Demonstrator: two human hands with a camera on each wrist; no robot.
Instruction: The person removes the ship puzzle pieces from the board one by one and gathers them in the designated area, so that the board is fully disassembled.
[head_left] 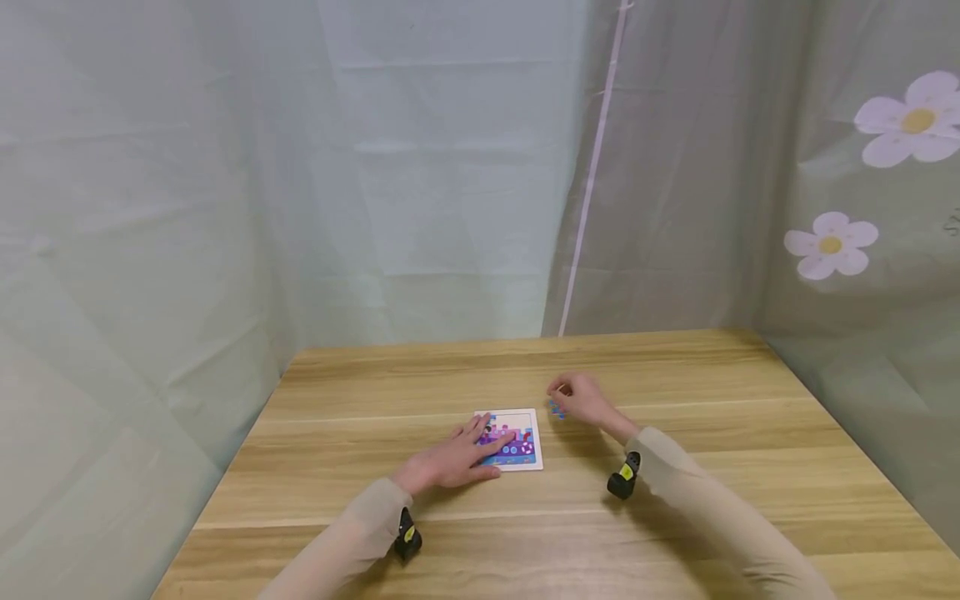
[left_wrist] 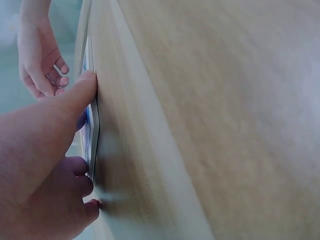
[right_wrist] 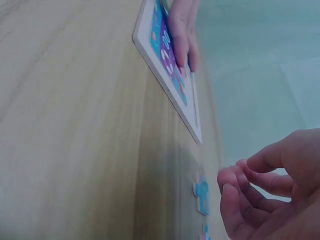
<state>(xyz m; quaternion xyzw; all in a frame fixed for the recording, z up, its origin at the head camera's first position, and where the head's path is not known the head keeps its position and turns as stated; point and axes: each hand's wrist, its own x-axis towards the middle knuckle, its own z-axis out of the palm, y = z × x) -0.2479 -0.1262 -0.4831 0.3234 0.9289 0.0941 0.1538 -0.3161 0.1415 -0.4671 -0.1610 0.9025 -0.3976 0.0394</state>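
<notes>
A jigsaw puzzle (head_left: 538, 460) in a white frame lies on the table, its lower part filled with purple, pink and blue pieces. My left hand (head_left: 459, 457) rests on the puzzle's left side, fingers spread over the picture; in the left wrist view its thumb (left_wrist: 82, 90) lies at the frame's near edge. To the right of the frame, my right hand (head_left: 587, 402) hovers just over loose blue puzzle pieces (head_left: 557, 409). Its fingers (right_wrist: 231, 200) bend loosely, and I see no piece between them. One loose piece (right_wrist: 201, 196) lies below that hand, apart from it.
The wooden table (head_left: 675, 392) stretches on all sides of the puzzle. Pale curtains (head_left: 450, 183) hang behind the table, with white flowers (head_left: 831, 245) printed on the right one. Each wrist wears a small black camera (head_left: 624, 477).
</notes>
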